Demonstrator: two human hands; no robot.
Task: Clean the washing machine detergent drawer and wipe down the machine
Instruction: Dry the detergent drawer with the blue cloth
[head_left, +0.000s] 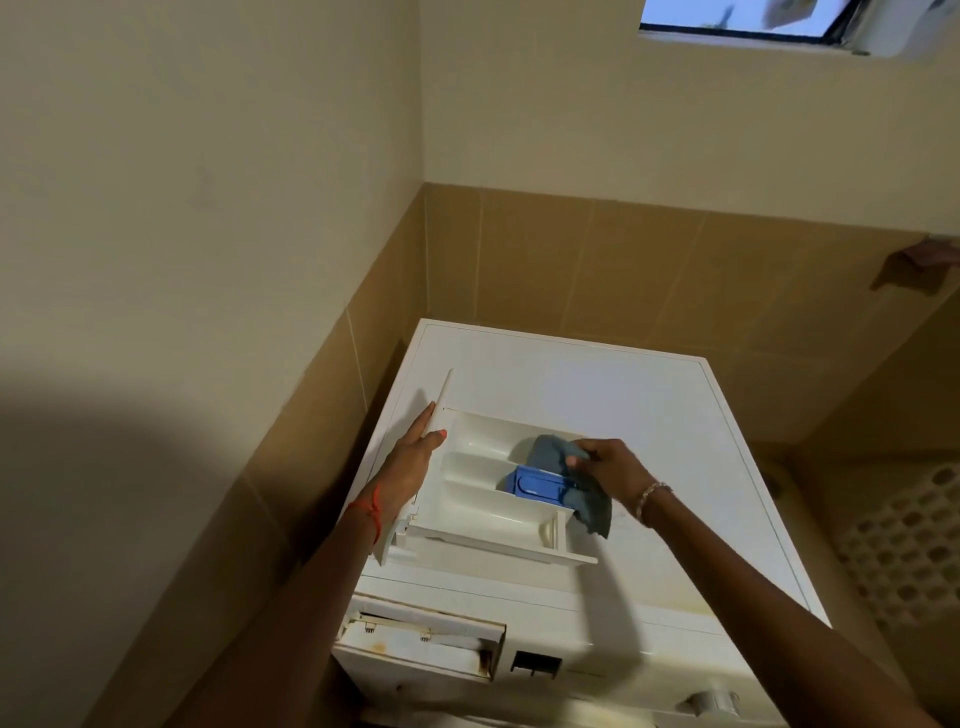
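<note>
Left hand (415, 457) grips the detergent drawer (483, 499) atop the washing machine (649, 415); right hand (608, 467) pinches a grey cloth (550, 452).

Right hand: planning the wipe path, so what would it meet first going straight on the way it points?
First the grey cloth that the right hand pinches; beyond it, probably the detergent drawer's inner divider, though depth is unclear.

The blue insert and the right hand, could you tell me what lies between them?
A grey cloth, which the right hand pinches, beside the blue insert, in the head view.
</note>
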